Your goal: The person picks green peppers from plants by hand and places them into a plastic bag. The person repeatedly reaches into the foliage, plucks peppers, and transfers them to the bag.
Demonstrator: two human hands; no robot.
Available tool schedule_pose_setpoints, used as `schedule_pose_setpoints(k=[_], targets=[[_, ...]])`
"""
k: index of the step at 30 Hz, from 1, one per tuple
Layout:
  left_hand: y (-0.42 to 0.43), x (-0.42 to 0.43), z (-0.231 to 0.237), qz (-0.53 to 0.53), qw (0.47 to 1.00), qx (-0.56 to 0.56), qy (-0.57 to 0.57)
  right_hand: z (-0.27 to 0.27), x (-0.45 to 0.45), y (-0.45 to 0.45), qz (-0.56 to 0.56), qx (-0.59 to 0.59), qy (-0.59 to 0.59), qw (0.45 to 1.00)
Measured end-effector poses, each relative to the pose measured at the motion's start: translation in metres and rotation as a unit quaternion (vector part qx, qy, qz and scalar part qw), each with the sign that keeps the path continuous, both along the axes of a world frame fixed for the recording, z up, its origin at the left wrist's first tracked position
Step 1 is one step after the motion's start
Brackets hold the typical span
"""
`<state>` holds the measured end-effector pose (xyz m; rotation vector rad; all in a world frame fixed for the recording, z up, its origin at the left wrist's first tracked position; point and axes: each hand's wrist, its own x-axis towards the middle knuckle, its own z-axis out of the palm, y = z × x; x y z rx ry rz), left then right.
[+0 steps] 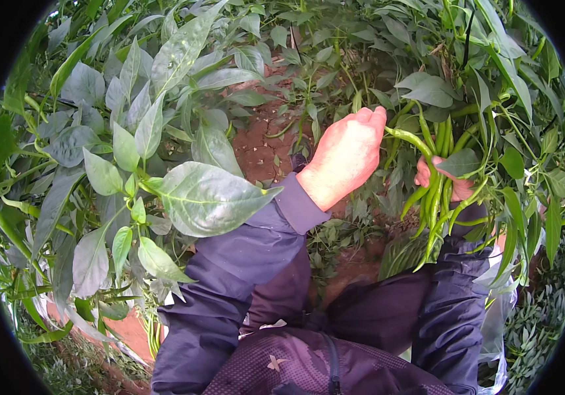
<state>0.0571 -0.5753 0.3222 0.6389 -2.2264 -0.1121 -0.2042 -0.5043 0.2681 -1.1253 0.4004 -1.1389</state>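
Observation:
My right hand (452,180) is closed around a bunch of long green chili peppers (435,202) hanging among the leaves at the right. A leaf covers part of this hand. To its left, my left hand (349,150) is raised with its back towards me and its fingers curled. One curved green chili pepper (413,138) runs from the edge of my left hand to the top of the bunch. The fingertips of my left hand are hidden, so whether they grip that pepper cannot be told.
Pepper plants (129,173) crowd the left side, with a large leaf (213,197) over my left forearm. Reddish soil (257,148) shows between the rows. Below the bunch lies a pile of green peppers (401,256). Clear plastic (492,335) hangs beside my right arm.

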Motion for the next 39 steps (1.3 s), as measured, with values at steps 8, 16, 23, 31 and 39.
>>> schedule_pose_setpoints(k=[8, 16, 23, 31, 39], targets=[[-0.007, -0.004, -0.016, 0.03, 0.998, -0.025, -0.052, 0.023, 0.008, -0.001, -0.071, 0.02, 0.18, 0.981], [-0.007, 0.021, -0.001, -0.169, 0.977, 0.125, 0.034, 0.032, 0.005, 0.027, -0.166, 0.166, 0.086, 0.968], [-0.024, 0.005, -0.007, -0.139, 0.979, 0.144, 0.035, 0.048, 0.014, 0.025, -0.188, 0.165, 0.087, 0.964], [-0.109, -0.026, -0.029, -0.072, 0.796, 0.537, 0.271, 0.045, 0.017, 0.022, -0.293, 0.135, 0.066, 0.944], [-0.261, -0.075, -0.025, 0.005, 0.514, 0.629, 0.583, 0.047, 0.013, 0.016, -0.276, 0.146, 0.081, 0.946]])
